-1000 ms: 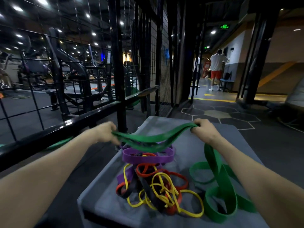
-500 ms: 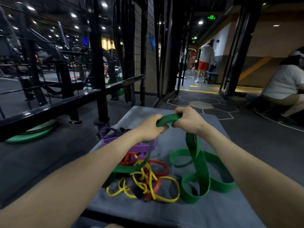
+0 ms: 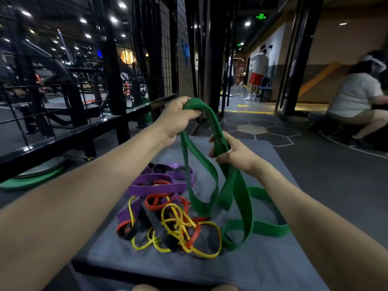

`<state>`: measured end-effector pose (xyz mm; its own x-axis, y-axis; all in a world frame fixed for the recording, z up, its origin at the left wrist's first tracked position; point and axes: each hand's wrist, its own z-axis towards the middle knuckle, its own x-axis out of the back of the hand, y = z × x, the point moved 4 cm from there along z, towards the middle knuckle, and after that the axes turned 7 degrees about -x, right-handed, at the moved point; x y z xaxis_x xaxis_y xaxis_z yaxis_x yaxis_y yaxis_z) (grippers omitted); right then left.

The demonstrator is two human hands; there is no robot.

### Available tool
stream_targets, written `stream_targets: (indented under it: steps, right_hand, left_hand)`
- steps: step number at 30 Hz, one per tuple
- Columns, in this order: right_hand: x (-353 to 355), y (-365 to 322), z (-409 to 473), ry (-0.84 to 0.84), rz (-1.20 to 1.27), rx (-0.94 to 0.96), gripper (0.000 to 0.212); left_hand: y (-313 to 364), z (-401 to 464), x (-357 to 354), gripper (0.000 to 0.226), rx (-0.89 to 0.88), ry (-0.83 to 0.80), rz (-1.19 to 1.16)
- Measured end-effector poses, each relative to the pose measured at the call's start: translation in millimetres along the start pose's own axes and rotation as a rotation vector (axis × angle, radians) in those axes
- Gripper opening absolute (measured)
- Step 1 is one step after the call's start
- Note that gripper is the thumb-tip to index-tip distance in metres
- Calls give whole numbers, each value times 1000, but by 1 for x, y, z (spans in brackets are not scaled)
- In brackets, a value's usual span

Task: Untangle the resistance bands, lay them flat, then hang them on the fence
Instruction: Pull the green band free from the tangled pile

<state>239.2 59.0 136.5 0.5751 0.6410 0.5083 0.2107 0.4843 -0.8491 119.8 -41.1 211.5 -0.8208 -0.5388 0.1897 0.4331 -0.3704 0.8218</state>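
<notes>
Over the grey mat (image 3: 273, 267), both hands are gripping the green band (image 3: 235, 185) — left hand (image 3: 178, 118) now lifting higher, right hand (image 3: 228, 151) dropping lower — the tangled pile (image 3: 165, 208) lying beneath, the fence (image 3: 63, 135) alongside.

We see a dim gym lit by small ceiling spotlights (image 3: 114, 19); wide-angle bending curves the edges, with slight softness throughout.

Green band (image 3: 235, 185): matt, rubbery, faintly grainy surface. Yellow bands (image 3: 182, 227): smooth rubber, slight sheen. Purple band (image 3: 155, 186): matt rubber. Counter (image 3: 262, 267): grey matt padded cover. Fence (image 3: 69, 133): black painted metal, glossy highlights.
</notes>
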Motion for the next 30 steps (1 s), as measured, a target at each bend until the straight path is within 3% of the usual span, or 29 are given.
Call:
stream_targets:
  steps: [6, 12, 17, 22, 28, 30]
  right_hand:
    - [14, 7, -7, 47, -27, -49, 37]
    - [25, 22, -9, 209, -277, -125, 36]
    - [25, 45, -17, 228, -220, -160, 29]
    - [25, 50, -26, 76, -3, -223, 44]
    - [42, 49, -26, 271, -139, -165, 34]
    - [40, 54, -24, 249, -129, -152, 27]
  left_hand:
    - [5, 2, -5, 21, 22, 47, -65]
    - [16, 2, -10, 21, 24, 107, -123]
    - [25, 1, -4, 22, 34, 140, -128]
    - [15, 0, -2, 20, 109, 173, -123]
    - [16, 4, -15, 20, 107, 180, -158]
    - [15, 6, -14, 19, 109, 189, -165]
